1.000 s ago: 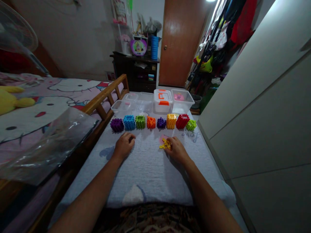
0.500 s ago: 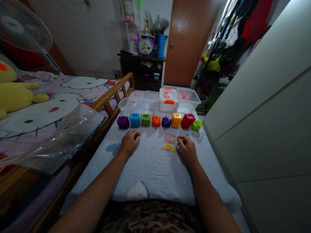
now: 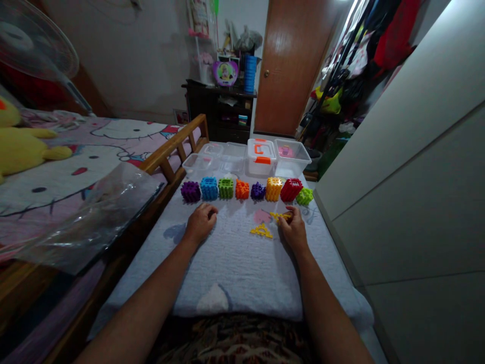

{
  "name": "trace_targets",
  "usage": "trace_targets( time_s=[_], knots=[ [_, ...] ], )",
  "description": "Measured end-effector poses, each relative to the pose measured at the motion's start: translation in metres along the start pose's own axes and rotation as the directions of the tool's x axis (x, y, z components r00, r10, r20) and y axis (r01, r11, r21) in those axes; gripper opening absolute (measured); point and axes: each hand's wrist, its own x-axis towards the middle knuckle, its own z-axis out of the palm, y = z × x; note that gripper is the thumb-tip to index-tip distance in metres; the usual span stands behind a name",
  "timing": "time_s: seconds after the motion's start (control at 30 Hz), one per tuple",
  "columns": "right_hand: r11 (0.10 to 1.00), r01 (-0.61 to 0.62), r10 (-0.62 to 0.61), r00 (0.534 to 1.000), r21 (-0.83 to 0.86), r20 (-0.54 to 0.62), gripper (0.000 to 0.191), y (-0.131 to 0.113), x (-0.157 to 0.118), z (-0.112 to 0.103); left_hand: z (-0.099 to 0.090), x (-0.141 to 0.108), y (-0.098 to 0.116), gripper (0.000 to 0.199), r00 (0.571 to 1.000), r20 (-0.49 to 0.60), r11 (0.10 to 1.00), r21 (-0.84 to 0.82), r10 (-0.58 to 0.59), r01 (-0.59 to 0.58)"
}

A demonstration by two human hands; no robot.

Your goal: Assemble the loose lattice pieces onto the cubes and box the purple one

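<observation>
My right hand (image 3: 293, 228) pinches a yellow plastic building piece (image 3: 276, 215) between thumb and fingers, just above the cloth. A second yellow building piece (image 3: 261, 231), arch-like with notched edges, lies flat to the left of that hand. My left hand (image 3: 200, 222) rests on the cloth with its fingers curled in and nothing visible in them. It is nearest to the blue block stack (image 3: 209, 188) and the dark purple block stack (image 3: 190, 192).
Beyond my hands stands a row of coloured stacks, among them green (image 3: 226, 188), orange (image 3: 242, 190), yellow (image 3: 273, 189) and red (image 3: 291, 190). Behind are a lidded box (image 3: 261, 164) and an open clear box (image 3: 293, 164). A wooden bed rail (image 3: 174, 144) runs along the left, a white cabinet (image 3: 397, 167) along the right.
The yellow piece in my right hand has turned from edge-on to show more of its notched shape. My left hand stays in place. The view has shifted slightly.
</observation>
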Motion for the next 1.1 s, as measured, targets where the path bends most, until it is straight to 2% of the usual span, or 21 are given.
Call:
trace_targets(
  time_s=[0.13, 0.23, 0.3, 0.4, 0.57, 0.67, 0.77, 0.83, 0.93, 1.03, 1.1],
  knots=[
    [0.998, -0.036, 0.031, 0.996, 0.059, 0.085, 0.028, 0.004, 0.000, -0.010, 0.000, 0.000, 0.000, 0.015, 1.000, -0.005, 1.000, -0.002, 0.000, 0.000],
    [0.999, 0.027, -0.032, 0.989, 0.039, 0.141, 0.032, 0.006, 0.000, -0.016, 0.000, 0.000, 0.000, 0.015, 1.000, -0.001, 1.000, -0.002, -0.001, 0.001],
    [0.995, 0.092, -0.084, 0.982, -0.040, 0.170, 0.036, 0.007, 0.001, -0.017, 0.000, 0.000, 0.000, 0.014, 1.000, -0.001, 1.000, -0.004, -0.001, 0.001],
    [0.951, 0.186, -0.143, 0.973, -0.246, 0.183, 0.041, 0.007, 0.002, -0.014, -0.001, 0.000, 0.001, 0.014, 1.000, -0.004, 1.000, -0.009, 0.000, 0.000],
    [0.852, 0.250, -0.234, 0.968, -0.460, 0.091, 0.056, 0.006, 0.001, -0.007, -0.002, 0.000, 0.002, 0.013, 1.000, -0.005, 1.000, -0.013, 0.004, -0.004],
    [0.821, 0.210, -0.207, 0.976, -0.531, 0.065, 0.041, 0.005, -0.002, -0.008, -0.001, 0.000, 0.002, 0.012, 1.000, -0.014, 1.000, -0.010, -0.002, 0.002],
    [0.787, 0.191, -0.151, 0.981, -0.586, 0.118, 0.025, 0.005, -0.005, -0.008, -0.001, 0.000, 0.002, 0.014, 1.000, -0.006, 1.000, -0.012, -0.005, 0.005],
    [0.794, 0.219, -0.148, 0.974, -0.566, 0.169, 0.022, 0.005, -0.006, -0.006, -0.001, 0.001, 0.002, 0.014, 1.000, 0.002, 1.000, -0.018, -0.007, 0.007],
    [0.858, 0.306, -0.224, 0.946, -0.413, 0.235, 0.026, 0.006, -0.005, 0.000, -0.002, 0.000, 0.003, 0.014, 1.000, 0.006, 1.000, -0.019, -0.003, 0.003],
    [0.904, 0.353, -0.296, 0.924, -0.241, 0.242, 0.031, 0.004, -0.004, 0.003, -0.003, 0.000, 0.003, 0.014, 1.000, 0.011, 1.000, -0.016, 0.003, -0.003],
    [0.910, 0.368, -0.319, 0.917, -0.192, 0.241, 0.030, -0.001, -0.007, 0.003, -0.003, 0.000, 0.004, 0.014, 1.000, 0.012, 1.000, -0.014, 0.000, 0.000]
  ],
)
